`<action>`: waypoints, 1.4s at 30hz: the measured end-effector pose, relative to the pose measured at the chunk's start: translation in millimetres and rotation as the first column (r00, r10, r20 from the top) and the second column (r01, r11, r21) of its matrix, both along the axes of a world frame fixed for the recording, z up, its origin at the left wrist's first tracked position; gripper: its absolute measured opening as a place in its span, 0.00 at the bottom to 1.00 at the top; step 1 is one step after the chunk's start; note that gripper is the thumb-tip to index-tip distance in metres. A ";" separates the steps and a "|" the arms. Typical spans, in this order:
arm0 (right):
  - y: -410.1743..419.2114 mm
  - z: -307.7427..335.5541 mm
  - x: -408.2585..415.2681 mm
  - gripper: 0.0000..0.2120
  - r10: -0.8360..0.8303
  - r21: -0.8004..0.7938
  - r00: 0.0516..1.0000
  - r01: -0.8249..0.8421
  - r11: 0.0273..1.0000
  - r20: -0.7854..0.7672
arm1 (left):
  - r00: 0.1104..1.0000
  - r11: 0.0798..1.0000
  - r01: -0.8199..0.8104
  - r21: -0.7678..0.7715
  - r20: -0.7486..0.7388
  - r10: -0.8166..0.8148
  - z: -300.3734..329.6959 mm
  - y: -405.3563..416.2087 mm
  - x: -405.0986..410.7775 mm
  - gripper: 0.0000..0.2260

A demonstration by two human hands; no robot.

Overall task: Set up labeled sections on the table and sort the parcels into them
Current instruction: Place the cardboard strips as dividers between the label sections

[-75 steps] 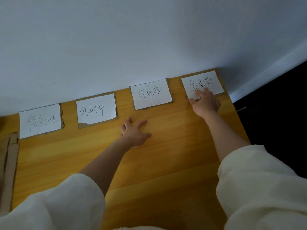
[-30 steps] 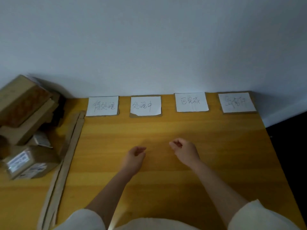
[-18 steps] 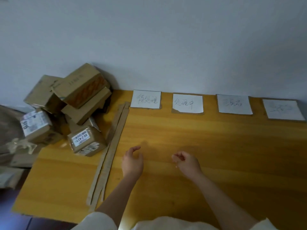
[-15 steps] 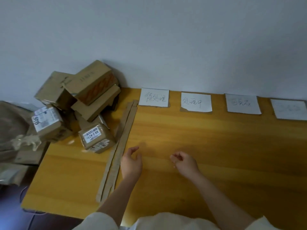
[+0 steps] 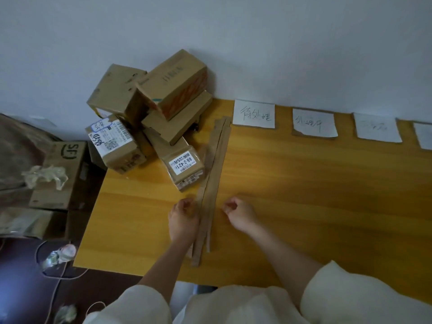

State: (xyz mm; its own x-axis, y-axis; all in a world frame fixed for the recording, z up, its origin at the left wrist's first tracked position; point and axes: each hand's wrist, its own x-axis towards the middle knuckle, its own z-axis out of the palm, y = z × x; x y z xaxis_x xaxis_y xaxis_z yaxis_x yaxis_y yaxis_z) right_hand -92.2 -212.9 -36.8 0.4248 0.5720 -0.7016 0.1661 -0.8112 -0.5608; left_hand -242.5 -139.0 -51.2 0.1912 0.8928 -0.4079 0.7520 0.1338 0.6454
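We are hovering our left hand [image 5: 183, 219] and right hand [image 5: 240, 215], grips loosely curled and holding nothing, flanking the cardboard strips [image 5: 211, 190] for dividing sections, parcels [image 5: 149, 118] piled at the tabletop's [image 5: 304, 195] left.

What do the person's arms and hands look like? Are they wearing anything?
Both arms wear loose, cream-white sleeves, the left sleeve and the right sleeve, pushed up so the forearms are bare. The left hand and right hand are bare too: no gloves, rings or watch show.
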 end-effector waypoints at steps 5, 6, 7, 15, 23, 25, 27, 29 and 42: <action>21.9 -3.9 -13.6 0.14 -0.076 -0.017 0.988 0.079 0.997 0.131 | 0.993 0.993 0.099 -0.067 0.076 -0.094 -10.1 9.6 -13.9 0.17; 26.2 -4.5 -14.2 0.15 -0.089 -0.016 0.984 0.093 0.996 0.151 | 0.990 0.990 0.119 -0.077 0.081 -0.113 -10.3 11.1 -14.4 0.18; 30.3 -5.1 -14.7 0.15 -0.094 -0.017 0.981 0.098 0.995 0.170 | 0.989 0.988 0.133 -0.082 0.078 -0.127 -10.9 12.9 -14.0 0.19; 58.3 -12.5 -17.5 0.23 -0.124 -0.002 0.949 0.130 0.991 0.288 | 0.984 0.984 0.172 -0.037 0.053 -0.170 -14.9 16.3 -6.5 0.22; 66.3 -16.5 -21.4 0.21 -0.150 -0.001 0.941 0.158 0.987 0.305 | 0.958 0.955 0.277 0.105 0.046 -0.283 -13.3 13.2 -11.7 0.24; 65.8 -15.1 -21.3 0.21 -0.159 0.004 0.935 0.166 0.986 0.316 | 0.945 0.941 0.313 0.131 0.062 -0.323 -12.0 13.7 -12.7 0.23; 64.0 -12.8 -21.5 0.20 -0.163 0.012 0.929 0.168 0.986 0.333 | 0.936 0.931 0.335 0.149 0.064 -0.347 -11.3 14.1 -12.4 0.21; 59.9 -11.0 -21.4 0.17 -0.173 0.025 0.925 0.175 0.984 0.339 | 0.930 0.923 0.350 0.162 0.060 -0.363 -10.4 14.0 -10.6 0.21; -15.1 5.0 23.4 0.09 -0.329 0.195 0.854 0.271 0.943 0.402 | 0.919 0.909 0.392 0.145 -0.008 -0.395 -10.4 2.7 13.2 0.18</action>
